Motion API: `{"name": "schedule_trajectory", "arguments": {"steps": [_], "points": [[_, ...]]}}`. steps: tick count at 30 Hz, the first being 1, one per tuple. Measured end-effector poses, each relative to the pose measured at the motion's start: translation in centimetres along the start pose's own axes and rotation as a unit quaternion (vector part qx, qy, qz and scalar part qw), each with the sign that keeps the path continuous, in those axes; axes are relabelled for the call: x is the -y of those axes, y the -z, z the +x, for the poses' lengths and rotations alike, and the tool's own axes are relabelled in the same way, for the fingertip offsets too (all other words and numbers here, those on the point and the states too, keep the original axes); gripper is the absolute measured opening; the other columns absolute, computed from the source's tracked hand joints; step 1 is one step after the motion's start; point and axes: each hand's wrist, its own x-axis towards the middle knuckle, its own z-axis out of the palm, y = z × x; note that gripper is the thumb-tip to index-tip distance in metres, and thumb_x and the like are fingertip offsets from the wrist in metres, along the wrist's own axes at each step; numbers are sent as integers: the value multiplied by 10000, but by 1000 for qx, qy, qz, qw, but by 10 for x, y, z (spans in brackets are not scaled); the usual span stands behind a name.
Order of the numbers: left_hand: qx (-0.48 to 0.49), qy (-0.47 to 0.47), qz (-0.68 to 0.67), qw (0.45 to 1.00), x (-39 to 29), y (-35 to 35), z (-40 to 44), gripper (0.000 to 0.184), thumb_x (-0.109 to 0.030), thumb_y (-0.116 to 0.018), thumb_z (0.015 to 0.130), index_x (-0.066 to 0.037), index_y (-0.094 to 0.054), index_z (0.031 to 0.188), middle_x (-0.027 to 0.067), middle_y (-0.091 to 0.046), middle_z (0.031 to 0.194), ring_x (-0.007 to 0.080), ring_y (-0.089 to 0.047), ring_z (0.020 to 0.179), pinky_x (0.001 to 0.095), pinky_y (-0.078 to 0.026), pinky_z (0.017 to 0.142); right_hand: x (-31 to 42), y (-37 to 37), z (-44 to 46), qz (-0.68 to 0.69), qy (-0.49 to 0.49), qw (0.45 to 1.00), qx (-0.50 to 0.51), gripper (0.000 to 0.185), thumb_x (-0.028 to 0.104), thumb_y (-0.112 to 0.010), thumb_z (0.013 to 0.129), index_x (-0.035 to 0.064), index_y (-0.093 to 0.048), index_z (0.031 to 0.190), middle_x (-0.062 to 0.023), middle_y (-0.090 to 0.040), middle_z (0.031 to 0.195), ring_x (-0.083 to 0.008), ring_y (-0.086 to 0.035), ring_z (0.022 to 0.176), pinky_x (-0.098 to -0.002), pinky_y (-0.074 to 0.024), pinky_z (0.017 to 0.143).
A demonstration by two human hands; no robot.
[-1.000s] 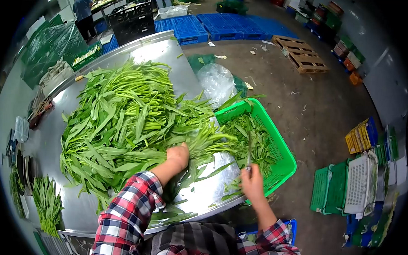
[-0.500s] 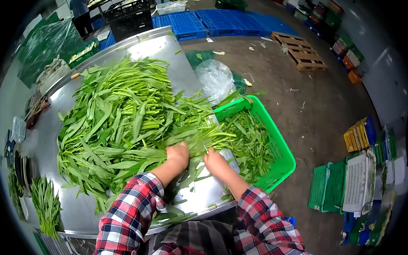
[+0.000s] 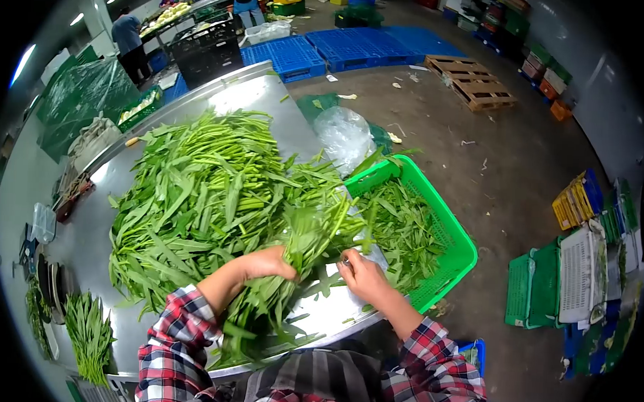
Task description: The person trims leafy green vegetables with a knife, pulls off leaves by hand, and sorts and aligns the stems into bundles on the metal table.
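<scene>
My left fingers (image 3: 283,268) close around a bunch of long-leaved green stalks (image 3: 308,241) over the silver metal tabletop (image 3: 291,122); my right fingers (image 3: 355,264) grip a small metal tool (image 3: 346,261), mostly hidden, near the bright-green plastic basket (image 3: 453,252).

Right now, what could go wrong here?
1. The right hand holds a small metal tool, mostly hidden, near the left hand; a slip might nick it.
2. Leaves droop below the left hand's grip on the bunch of greens; some could slide out.
3. Trimmings might miss the green basket.
</scene>
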Motion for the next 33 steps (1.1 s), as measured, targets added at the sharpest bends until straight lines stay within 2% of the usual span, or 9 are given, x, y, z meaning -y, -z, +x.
{"name": "schedule_trajectory", "arguments": {"steps": [5, 10, 15, 16, 17, 19, 21, 26, 33], "points": [[64, -47, -44, 996, -8, 13, -92, 441, -81, -695, 625, -50, -579, 1049, 46, -592, 977, 161, -530, 914, 291, -429, 810, -8, -25, 0, -58, -17, 998, -3, 272, 278, -545, 840, 60, -505, 998, -182, -594, 762, -380, -581, 694, -462, -451, 627], [-194, -78, -3, 978, -14, 26, -151, 514, -119, -742, 637, -24, -545, 1102, 37, -587, 1004, 125, -511, 933, 283, -409, 855, 20, -27, -6, -286, 56, 942, 168, 402, 346, -603, 784, 51, -554, 1053, -183, -569, 1081, -348, -538, 984, -432, -431, 793], [-318, -182, -29, 930, -34, 15, -170, 487, -154, -757, 662, -24, -562, 1089, 62, -607, 1015, 140, -545, 929, 300, -433, 844, 152, -55, 32, 247, 193, 945, 92, 936, 345, -790, 609, 40, -307, 1351, -194, -380, 1324, -298, -360, 1237, -363, -292, 1027], [-333, -180, 15, 926, -43, 11, -170, 522, -197, -765, 658, -22, -552, 1101, 81, -604, 1019, 166, -549, 939, 317, -430, 856, 175, -67, 39, 281, 237, 927, 74, 886, 341, -803, 593, 27, -371, 1299, -175, -459, 1241, -269, -430, 1166, -362, -341, 986], [-346, -177, 58, 920, -49, 8, -169, 559, -239, -773, 653, -21, -542, 1113, 99, -601, 1024, 193, -554, 948, 334, -427, 867, 201, -62, 39, 335, 49, 898, 282, 756, 319, -789, 627, 16, -438, 1224, -111, -540, 1118, -222, -512, 1032, -336, -405, 903], [-370, -228, 299, 849, -54, 20, -163, 693, -404, -763, 635, 13, -515, 1131, 191, -547, 1083, 299, -523, 1007, 376, -395, 908, 193, -112, 46, 467, 90, 862, 174, 615, 297, -766, 669, 26, -496, 1151, -46, -578, 1021, -163, -543, 911, -299, -435, 820], [-304, -5, 338, 891, -77, 27, -182, 765, -365, -776, 618, 19, -468, 1203, 199, -529, 1143, 277, -479, 1119, 384, -367, 948, 187, -125, 47, 593, 16, 787, 172, 528, 256, -743, 699, 37, -523, 1126, -33, -579, 1014, -149, -545, 902, -283, -433, 813], [-282, -93, 166, 940, -12, 19, -215, 1180, -341, -791, 594, -1, -2, 1404, 266, -225, 1403, 297, -211, 1328, 344, -204, 1076, 202, -120, 37, 725, -93, 665, 156, 368, 136, -706, 743, 40, -574, 1073, -33, -609, 1002, -148, -563, 900, -291, -437, 829], [-406, -86, 17, 910, 46, -42, -181, 1208, -276, -847, 563, 40, -18, 1383, 209, -411, 1284, 258, -440, 1179, 322, -356, 983, 195, -137, 24, 803, -132, 565, 136, 408, 218, -658, 808, 41, -521, 1149, -52, -578, 1080, -156, -574, 918, -296, -467, 834]]}}
